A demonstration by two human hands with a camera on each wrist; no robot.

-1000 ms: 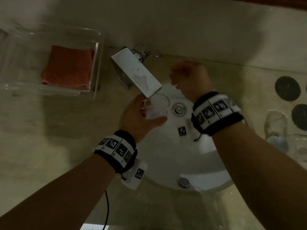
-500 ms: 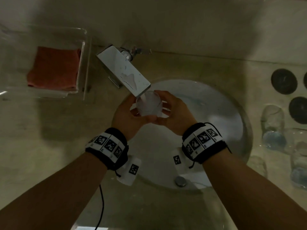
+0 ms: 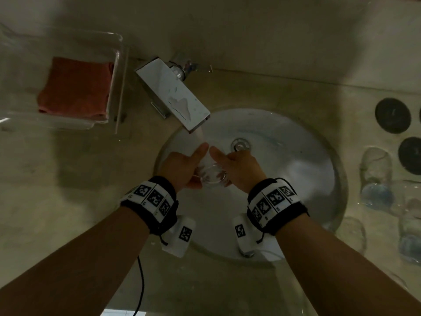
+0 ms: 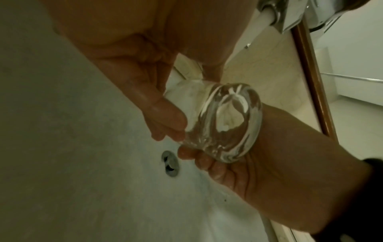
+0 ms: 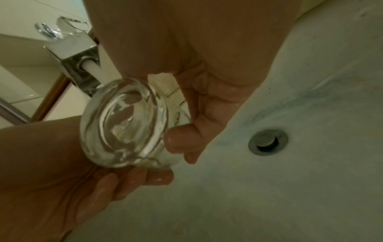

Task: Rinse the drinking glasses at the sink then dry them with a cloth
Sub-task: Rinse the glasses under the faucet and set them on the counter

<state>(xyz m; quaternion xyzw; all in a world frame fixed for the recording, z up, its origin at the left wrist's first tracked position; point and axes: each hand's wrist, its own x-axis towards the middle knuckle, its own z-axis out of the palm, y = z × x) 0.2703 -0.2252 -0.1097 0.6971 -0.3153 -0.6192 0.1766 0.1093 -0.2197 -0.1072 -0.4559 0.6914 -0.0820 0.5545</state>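
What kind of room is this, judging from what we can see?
Most likely a bathroom or washroom counter. A round white basin is set into a pale stone-like counter, a square chrome faucet runs water into it, and a folded red cloth lies in a clear tray beside it.

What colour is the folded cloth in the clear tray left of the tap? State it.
Reddish orange; the cloth shows best in the head view.

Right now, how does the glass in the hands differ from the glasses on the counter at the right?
The held glass is tilted over the sink near the running tap, gripped by the left hand and right hand. The counter glasses stand untouched, away from the water. All are clear glass.
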